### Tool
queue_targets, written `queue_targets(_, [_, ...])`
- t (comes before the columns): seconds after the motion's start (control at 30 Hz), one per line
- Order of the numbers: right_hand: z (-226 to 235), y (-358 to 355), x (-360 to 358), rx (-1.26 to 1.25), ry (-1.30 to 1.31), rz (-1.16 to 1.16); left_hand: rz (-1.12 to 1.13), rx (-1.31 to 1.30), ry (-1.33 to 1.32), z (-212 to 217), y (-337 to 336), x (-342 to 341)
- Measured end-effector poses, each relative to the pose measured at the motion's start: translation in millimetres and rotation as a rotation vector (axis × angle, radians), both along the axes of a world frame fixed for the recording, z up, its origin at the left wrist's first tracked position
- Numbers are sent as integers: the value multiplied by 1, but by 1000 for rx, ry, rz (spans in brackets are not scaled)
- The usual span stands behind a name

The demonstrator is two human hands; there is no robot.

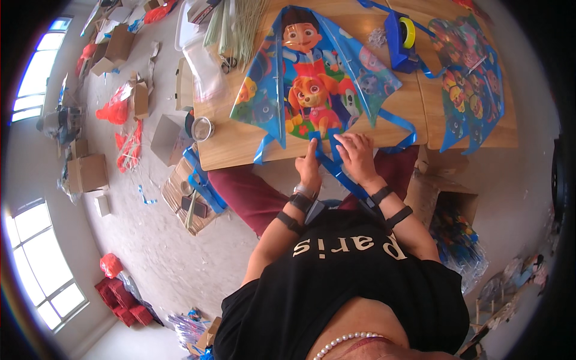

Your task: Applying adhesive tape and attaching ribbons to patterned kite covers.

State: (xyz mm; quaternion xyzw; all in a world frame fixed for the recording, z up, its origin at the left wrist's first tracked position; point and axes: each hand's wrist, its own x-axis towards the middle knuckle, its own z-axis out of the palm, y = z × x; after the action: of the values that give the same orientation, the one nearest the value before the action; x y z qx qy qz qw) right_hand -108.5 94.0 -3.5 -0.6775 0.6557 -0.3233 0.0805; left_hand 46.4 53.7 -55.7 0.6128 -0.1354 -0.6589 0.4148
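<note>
A colourful cartoon-printed kite (312,90) lies on the wooden table in front of me, its lower tip toward me. Blue ribbon (336,170) hangs in strips from that tip over the table edge to my lap. My left hand (308,167) is closed at the tip's left side, its thumb and forefinger pressed on a ribbon strip. On the right side of the tip, my right hand (358,157) pinches another part of the ribbon, its other fingers curled. What lies under the fingertips is partly hidden. More blue ribbon trails from both side corners of the kite.
Thin pale sticks (234,27) and a small clear cup (202,128) are at the table's left. A blue tape dispenser (401,45) with yellow tape stands behind the kite. More printed kites (471,84) lie right. Cardboard boxes (90,174) clutter the floor.
</note>
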Motion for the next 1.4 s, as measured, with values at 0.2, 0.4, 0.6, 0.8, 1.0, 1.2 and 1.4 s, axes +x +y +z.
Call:
queue_targets(0.2, [24, -63, -85, -251, -151, -294, 16, 5, -15, 4, 1, 2])
queue_targets(0.4, [7, -133, -251, -234, -318, -604, 1, 19, -47, 5, 1, -2])
queue_targets(0.6, [22, -162, -286, 341, -721, -536, -8, 26, -49, 5, 1, 5])
queue_targets(0.8, [34, -171, -303, 496, -762, -469, -59, 43, -92, 2, 0, 6])
queue_targets(1.0, [41, -175, -317, 577, -975, -489, -68, 35, -79, 2, 0, 5])
queue_targets(1.2, [44, -160, -313, 422, -1275, -465, -12, 44, -48, 6, 0, 2])
queue_targets(1.4, [33, -144, -305, 330, -1439, -418, -35, 38, -58, 2, 1, 6])
